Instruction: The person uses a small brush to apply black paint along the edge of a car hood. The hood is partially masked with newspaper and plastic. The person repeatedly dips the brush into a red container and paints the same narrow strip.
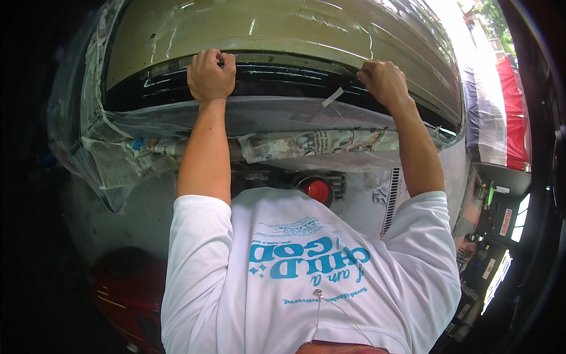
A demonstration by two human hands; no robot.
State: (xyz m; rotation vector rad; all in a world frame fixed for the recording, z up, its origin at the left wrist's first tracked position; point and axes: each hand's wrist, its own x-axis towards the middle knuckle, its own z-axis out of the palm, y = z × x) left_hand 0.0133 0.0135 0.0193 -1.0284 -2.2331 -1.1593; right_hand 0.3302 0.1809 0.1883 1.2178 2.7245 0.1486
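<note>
A tan, glossy vehicle panel [283, 35] curves across the top of the view, with a shiny black band [277, 85] along its near edge. Where the two colours meet runs a narrow dark, speckled strip [265, 58]. My left hand [211, 76] is closed in a fist on this strip, left of the middle; whatever its fingers grip is hidden. Farther right, my right hand [382, 81] is also closed, thumb and fingers pinched at the same edge. What lies in that pinch is too small to make out. A short pale piece of tape [332, 97] sticks up between my hands.
Clear plastic sheeting [76, 118] and printed newspaper [330, 143] cover the vehicle below the black band. Beneath my arms are a round red lamp [317, 190] and a slotted grate [391, 197]. A dark red vehicle [127, 295] stands at lower left; red fabric [513, 112] hangs at right.
</note>
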